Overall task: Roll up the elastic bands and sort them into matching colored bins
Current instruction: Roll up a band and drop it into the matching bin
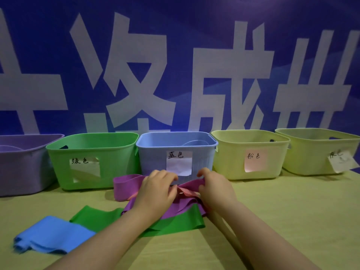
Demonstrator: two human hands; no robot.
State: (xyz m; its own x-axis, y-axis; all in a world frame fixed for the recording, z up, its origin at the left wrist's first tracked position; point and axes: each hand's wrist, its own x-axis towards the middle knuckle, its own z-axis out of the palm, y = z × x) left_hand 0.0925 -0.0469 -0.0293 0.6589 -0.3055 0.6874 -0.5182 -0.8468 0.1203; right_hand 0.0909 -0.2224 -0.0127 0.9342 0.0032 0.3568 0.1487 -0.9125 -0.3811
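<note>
Early stage. Left hand (pixel 155 189) and right hand (pixel 214 187) both pinch the purple band (pixel 126 187) just in front of the blue bin (pixel 152 158); the roll looks barely begun. Green band (pixel 185 223) and blue band (pixel 52 234) lie flat and unrolled. Can't tell what the bins hold.

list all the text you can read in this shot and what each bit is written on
"绿色": paper label on the green bin
"蓝色": white label on the blue bin
"粉色": pink note on the middle yellow bin
Too blurred to read: crumpled label on the far-right yellow bin
"次", "成": large white characters on the blue backdrop; the others are cut off
</note>
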